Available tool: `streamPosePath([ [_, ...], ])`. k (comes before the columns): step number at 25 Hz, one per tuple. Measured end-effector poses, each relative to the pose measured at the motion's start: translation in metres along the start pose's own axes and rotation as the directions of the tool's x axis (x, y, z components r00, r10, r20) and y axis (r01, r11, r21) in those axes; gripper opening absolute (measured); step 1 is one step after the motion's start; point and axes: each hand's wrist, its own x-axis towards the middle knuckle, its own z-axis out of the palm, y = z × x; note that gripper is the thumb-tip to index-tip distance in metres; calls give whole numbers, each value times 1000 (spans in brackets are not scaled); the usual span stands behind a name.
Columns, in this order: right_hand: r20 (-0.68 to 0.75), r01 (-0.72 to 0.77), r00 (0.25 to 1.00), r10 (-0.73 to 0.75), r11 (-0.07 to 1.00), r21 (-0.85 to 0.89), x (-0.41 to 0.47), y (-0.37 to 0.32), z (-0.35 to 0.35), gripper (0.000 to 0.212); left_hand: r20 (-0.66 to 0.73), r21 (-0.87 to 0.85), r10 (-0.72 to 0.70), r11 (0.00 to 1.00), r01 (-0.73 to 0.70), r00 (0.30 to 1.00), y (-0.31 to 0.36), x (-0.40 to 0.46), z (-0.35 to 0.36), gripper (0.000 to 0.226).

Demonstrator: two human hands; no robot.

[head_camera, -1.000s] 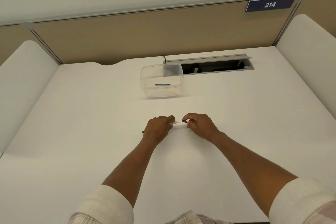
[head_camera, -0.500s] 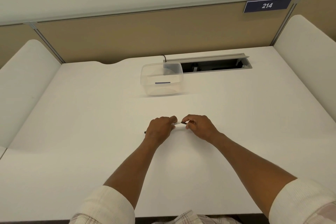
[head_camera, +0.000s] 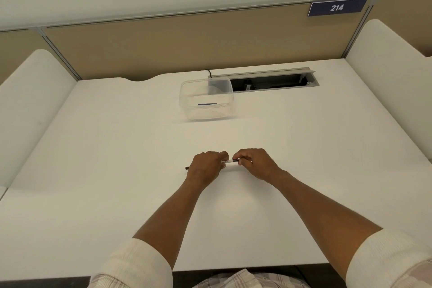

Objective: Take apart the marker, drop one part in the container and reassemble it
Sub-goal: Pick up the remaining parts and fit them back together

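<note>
The left hand (head_camera: 207, 166) is curling its fingers round the marker (head_camera: 228, 161), gripping the white barrel, while a dark end of the marker is sticking out past the outer side of this hand, low over the tabletop (head_camera: 117, 159). The right hand (head_camera: 253, 163) is pinching the other, dark end of the marker between thumb and fingertips, just beside the left hand, so only a short white stretch of barrel is showing between the two. Whether the cap is fully seated is too small to tell.

Well beyond both hands, straight ahead of the left one, a clear plastic container (head_camera: 205, 100) is standing upright on the tabletop; a thin dark strip is showing at its near wall, and whether this lies inside or is a label on the wall cannot be told. Just behind the container and to its right, an open cable tray (head_camera: 268, 82) is lying sunk into the tabletop, with a black cable (head_camera: 208, 72) leading toward the beige partition (head_camera: 163, 42). Farther right on the partition a blue plate reading 214 (head_camera: 336, 7) is hanging.
</note>
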Motion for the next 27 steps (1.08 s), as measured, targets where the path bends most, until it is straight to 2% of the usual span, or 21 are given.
streamPosePath([
  [7, -35, -7, 999, 8, 1000, 16, -5, -5, 1, 18, -21, -17, 15, 1000, -15, 1000, 1, -3, -2, 9],
  [22, -77, 3, 997, 2, 998, 66, -11, -13, 9, 26, -36, -61, 11, 998, -13, 999, -5, -11, -4, 17],
  [27, -87, -83, 992, 93, 990, 114, -11, -16, 13, 24, -17, -93, 0, 996, -2, 1000, -4, -12, -7, 16],
])
